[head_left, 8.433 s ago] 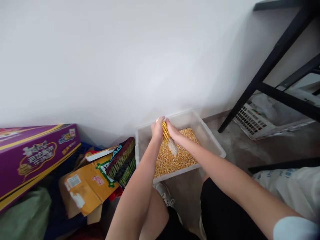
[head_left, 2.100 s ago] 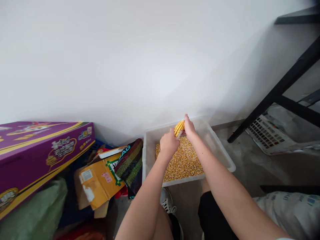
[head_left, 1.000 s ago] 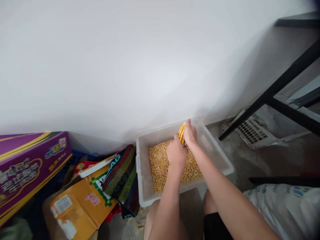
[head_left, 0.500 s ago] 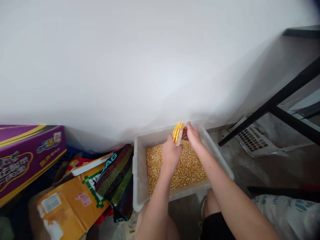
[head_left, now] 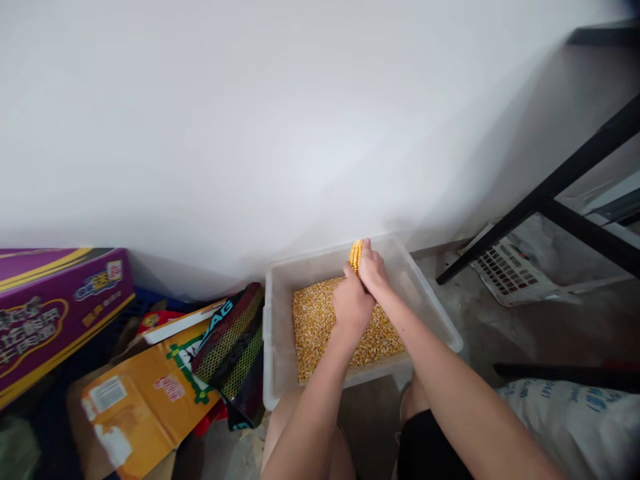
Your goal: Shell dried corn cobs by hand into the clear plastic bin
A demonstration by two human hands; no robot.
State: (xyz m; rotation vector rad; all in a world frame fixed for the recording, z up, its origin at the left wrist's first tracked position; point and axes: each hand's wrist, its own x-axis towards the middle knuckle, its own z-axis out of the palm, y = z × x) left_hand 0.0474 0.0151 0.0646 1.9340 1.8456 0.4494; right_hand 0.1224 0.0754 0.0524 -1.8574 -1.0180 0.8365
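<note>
A partly shelled ear of corn (head_left: 355, 257) stands tilted above a translucent plastic bin (head_left: 268, 333), its yellow kernels showing at the top. My left hand (head_left: 351, 303) is closed around its lower part. My right hand (head_left: 373, 268) presses against the ear's right side, thumb up near the tip. Its fingers are curled and mostly hidden, as is anything else in its palm. Loose corn kernels (head_left: 315, 320) cover the floor of the bin beneath both hands.
On the left lie a purple carton (head_left: 60, 313), an orange flattened box (head_left: 145, 407) and a black mesh bag (head_left: 233, 360). To the right are a black metal frame (head_left: 540, 197), a white plastic basket (head_left: 505, 273) and a white printed sack (head_left: 570, 420). A white wall (head_left: 300, 120) rises behind the bin.
My right hand has moved left onto the ear and now covers its pale, shelled side. A dark reddish piece visible by the right fingers earlier is now hidden.
</note>
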